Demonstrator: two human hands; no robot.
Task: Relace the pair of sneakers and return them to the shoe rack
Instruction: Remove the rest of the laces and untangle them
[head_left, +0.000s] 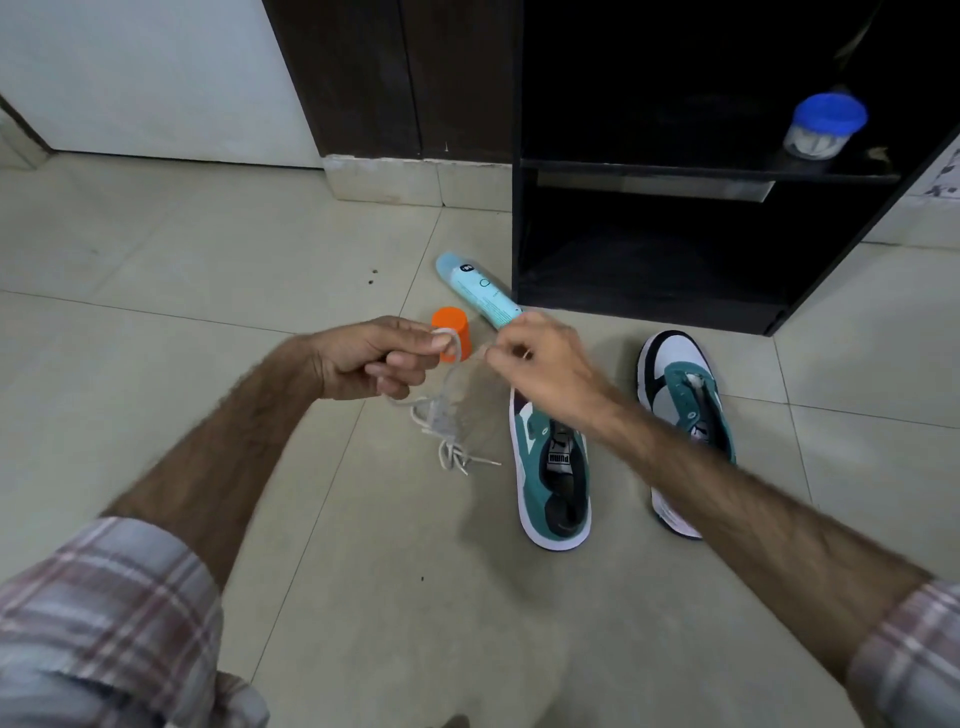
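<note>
**Both hands pinching a white lace above the floor; sneakers lying unlaced beside the rack**

The left hand (375, 358) is pinching a loop of the white shoelace (445, 426) between thumb and forefinger, the other fingers curling under the palm. The right hand (540, 364) is seen from the back; its fingers are curling inward and appear to be pinching the same lace near the loop, but the fingertips are turning away from the camera and the lace there is blurring, so the exact grip cannot be told. Below the hands the lace is hanging in a tangled bunch; whether its ends are touching the tiled floor (156, 291) is hard to make out.

The near sneaker (553, 483), green and white, is lying on the floor with its toe hiding under the right wrist. The far sneaker (675, 384) is lying just beyond the right forearm, which is crossing and covering its middle. Both are sitting in front of the black shoe rack (524, 234), apart from it.

An orange cap (457, 319) is standing partly behind the left fingers. A light blue tube (478, 288) is lying near the rack's corner, its near end hiding behind the right hand. A blue-lidded jar (826, 127) is sitting on the rack's shelf; its contents are unclear.
</note>
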